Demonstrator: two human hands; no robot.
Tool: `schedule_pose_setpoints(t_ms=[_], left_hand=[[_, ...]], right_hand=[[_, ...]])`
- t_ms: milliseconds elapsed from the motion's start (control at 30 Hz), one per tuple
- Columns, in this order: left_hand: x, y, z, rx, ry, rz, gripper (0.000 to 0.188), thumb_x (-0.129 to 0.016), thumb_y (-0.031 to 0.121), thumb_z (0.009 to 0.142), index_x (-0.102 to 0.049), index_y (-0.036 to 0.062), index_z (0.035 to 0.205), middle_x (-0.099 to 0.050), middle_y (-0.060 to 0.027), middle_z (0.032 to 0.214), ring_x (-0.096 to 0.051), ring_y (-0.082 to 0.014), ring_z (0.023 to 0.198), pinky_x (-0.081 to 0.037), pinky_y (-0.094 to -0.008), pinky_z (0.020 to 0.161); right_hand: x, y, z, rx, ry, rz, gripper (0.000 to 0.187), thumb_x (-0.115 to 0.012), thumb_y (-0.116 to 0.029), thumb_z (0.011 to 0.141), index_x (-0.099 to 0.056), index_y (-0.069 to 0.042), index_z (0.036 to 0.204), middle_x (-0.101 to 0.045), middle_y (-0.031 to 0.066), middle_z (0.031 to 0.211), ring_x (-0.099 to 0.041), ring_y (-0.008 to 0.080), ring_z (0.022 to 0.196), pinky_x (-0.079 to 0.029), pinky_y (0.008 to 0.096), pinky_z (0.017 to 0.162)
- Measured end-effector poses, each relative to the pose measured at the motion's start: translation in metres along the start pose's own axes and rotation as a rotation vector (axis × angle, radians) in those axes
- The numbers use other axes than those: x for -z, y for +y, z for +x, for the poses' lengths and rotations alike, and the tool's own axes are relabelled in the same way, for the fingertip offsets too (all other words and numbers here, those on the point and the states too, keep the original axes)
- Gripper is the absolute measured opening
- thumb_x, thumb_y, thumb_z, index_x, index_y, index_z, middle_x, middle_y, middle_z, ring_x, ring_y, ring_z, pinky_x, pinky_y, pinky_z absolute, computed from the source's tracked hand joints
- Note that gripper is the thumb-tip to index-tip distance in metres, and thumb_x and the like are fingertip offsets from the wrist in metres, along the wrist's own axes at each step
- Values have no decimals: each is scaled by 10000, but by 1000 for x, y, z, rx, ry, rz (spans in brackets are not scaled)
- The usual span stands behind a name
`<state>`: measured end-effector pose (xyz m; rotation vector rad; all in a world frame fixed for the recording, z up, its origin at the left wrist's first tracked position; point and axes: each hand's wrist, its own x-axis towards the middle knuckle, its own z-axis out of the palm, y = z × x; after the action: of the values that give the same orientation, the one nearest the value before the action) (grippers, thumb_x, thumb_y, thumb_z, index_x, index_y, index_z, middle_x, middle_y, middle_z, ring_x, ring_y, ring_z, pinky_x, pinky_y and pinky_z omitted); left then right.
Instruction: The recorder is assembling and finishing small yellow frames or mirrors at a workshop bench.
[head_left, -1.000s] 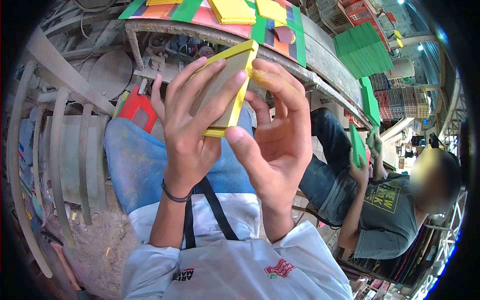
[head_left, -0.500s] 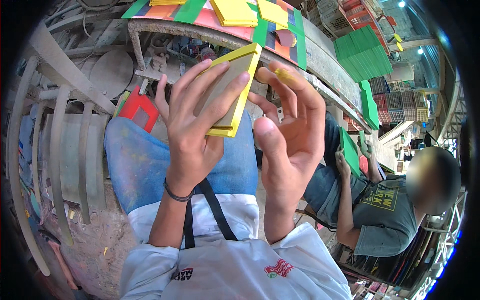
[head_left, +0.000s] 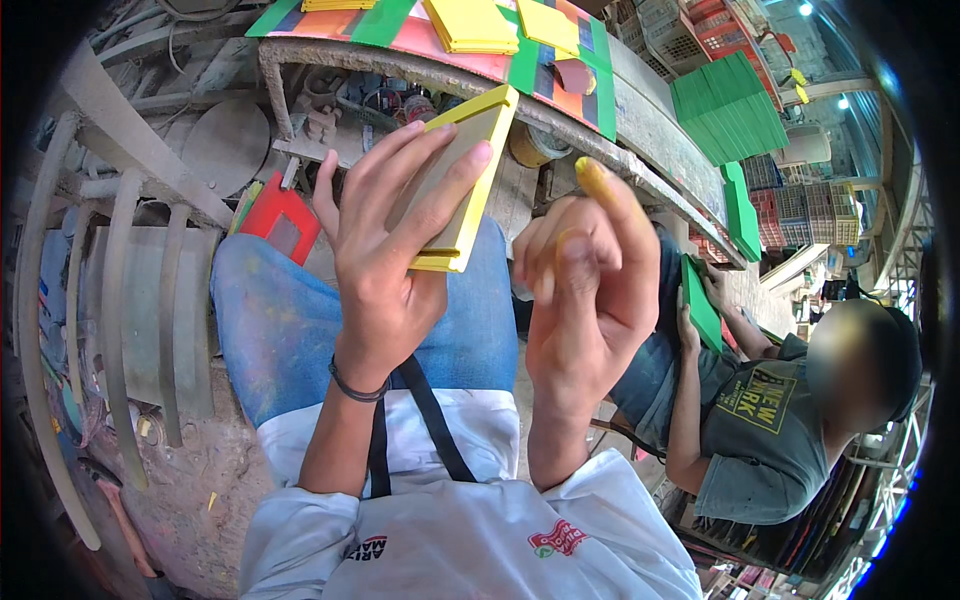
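Observation:
In front of my lap, my left hand (head_left: 385, 235) grips a flat rectangular frame (head_left: 484, 178) with bright yellow edges and a grey-brown face. Its fingers spread across that face, and the frame is tilted. Just right of it, apart from the frame, is my right hand (head_left: 590, 285). Its index finger points up with yellow paint on the tip, while the thumb and other fingers are curled together. Nothing shows between them.
Ahead, a bench holds stacked yellow pieces (head_left: 470, 25) and a stack of green panels (head_left: 728, 108). Below it sits a paint-stained tub (head_left: 537, 147). A red frame (head_left: 275, 215) lies left of my knees. At right, a seated person (head_left: 760, 430) handles a green panel (head_left: 700, 305).
My right hand has closed from spread fingers to a curl with the index finger raised, moving slightly away from the frame. My left hand stays nearly still. The other person's hands shifted on the green panel.

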<state>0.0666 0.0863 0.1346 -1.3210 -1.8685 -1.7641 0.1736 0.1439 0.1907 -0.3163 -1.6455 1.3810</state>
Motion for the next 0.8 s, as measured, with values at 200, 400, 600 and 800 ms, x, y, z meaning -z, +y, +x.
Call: schedule_pose_setpoints(t_ms=[200,400,600,800], left_hand=[[3,-1,0,-3,0,5,558,-564,-19,729,-613,208,1236,-591,-66,1193,-514,-258,1161,-142,-496,1069],[3,-2,-1,-18,23,12,501,-571,43,766,-612,211,1236,-590,-65,1196,-515,-260,1162,-147,-504,1068],[5,-2,-3,-21,16,15,492,-565,54,773,-612,211,1237,-589,-64,1201,-515,-261,1163,-147,-508,1068],[5,-1,-4,-14,6,9,503,-569,46,766,-610,212,1239,-589,-63,1202,-517,-258,1161,-145,-505,1069]], right_hand=[[3,6,0,233,-192,-233,214,-588,11,795,-682,18,987,-505,52,762,-444,120,640,-339,223,546],[-1,-1,-6,167,-225,-317,249,-525,10,722,-701,10,898,-473,70,836,-428,115,684,-322,210,549],[-4,0,-7,147,-212,-324,263,-521,8,715,-706,-1,902,-461,70,845,-422,110,683,-320,209,554],[-4,1,-7,140,-202,-315,259,-518,14,718,-705,3,897,-463,72,848,-427,114,702,-324,210,567]])
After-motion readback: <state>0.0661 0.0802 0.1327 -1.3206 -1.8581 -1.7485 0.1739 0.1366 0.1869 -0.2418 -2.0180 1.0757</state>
